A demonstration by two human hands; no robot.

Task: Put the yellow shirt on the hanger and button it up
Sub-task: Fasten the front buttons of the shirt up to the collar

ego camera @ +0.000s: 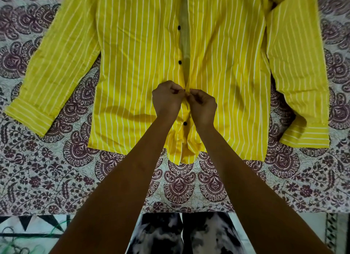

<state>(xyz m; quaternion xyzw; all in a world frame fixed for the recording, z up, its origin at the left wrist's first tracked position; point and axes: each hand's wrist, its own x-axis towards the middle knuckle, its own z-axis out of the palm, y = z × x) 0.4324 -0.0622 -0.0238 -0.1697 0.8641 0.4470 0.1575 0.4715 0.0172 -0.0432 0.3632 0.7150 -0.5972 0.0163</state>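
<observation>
three dark buttons show on the yellow shirt [144, 64], which lies face up, sleeves spread, on a paisley bedsheet [56, 178]. lowest visible button [185, 123] looks done; the two above, [180, 61] and [179, 27], sit beside an open placket. left hand [166, 100] and right hand [203, 108] meet at the front edges between them, fingers curled and pinching cloth, likely working a button through its hole; the button itself is hidden. step in hand: buttoning, bottom upward. next move calls for shifting both pinches up to the next button. hanger not visible; collar out of frame. no containers in view.
</observation>
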